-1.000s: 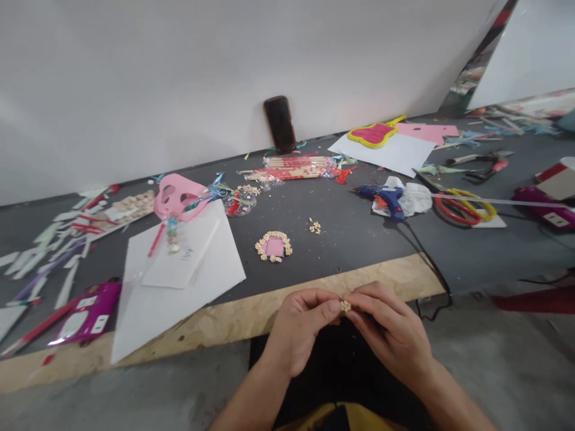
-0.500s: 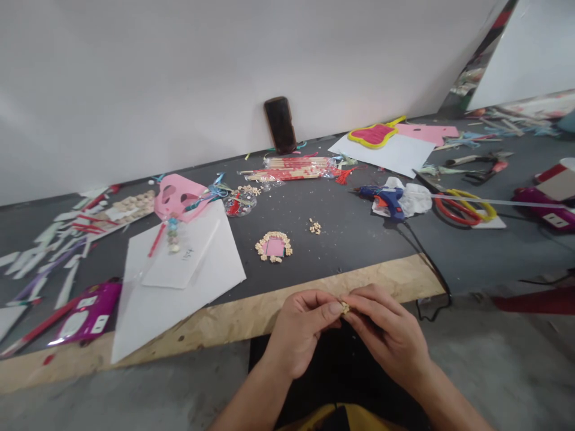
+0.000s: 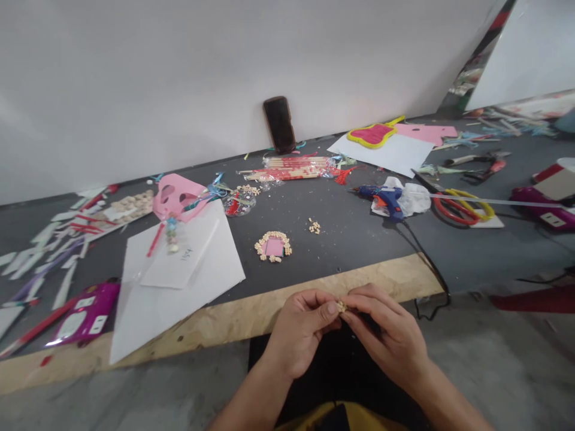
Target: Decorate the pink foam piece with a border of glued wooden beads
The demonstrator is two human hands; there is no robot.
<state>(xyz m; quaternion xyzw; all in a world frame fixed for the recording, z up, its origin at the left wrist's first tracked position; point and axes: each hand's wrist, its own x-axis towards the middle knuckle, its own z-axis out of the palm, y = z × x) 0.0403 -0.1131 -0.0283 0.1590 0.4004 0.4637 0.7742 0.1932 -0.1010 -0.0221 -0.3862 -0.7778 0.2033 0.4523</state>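
My left hand (image 3: 305, 329) and my right hand (image 3: 386, 332) meet in front of the table's wooden edge. Between their fingertips is a small cluster of pale beige pieces (image 3: 342, 306), pinched from both sides; the fingers partly cover it. On the dark tabletop beyond lies a pink square (image 3: 274, 246) ringed by similar beige clusters. To its right sits a little heap of loose beige pieces (image 3: 314, 226).
A blue glue gun (image 3: 389, 200) lies on white tissue, its cord hanging over the edge. Scissors (image 3: 458, 209) are farther right. White sheets (image 3: 135, 305) and a pink mask-like cutout (image 3: 177, 194) are left. A phone (image 3: 279, 124) leans on the wall behind packaged sticks (image 3: 291, 170).
The cluster between my fingertips has shifted slightly left and shows a little more of its surface. Both hands otherwise keep nearly the same pose.
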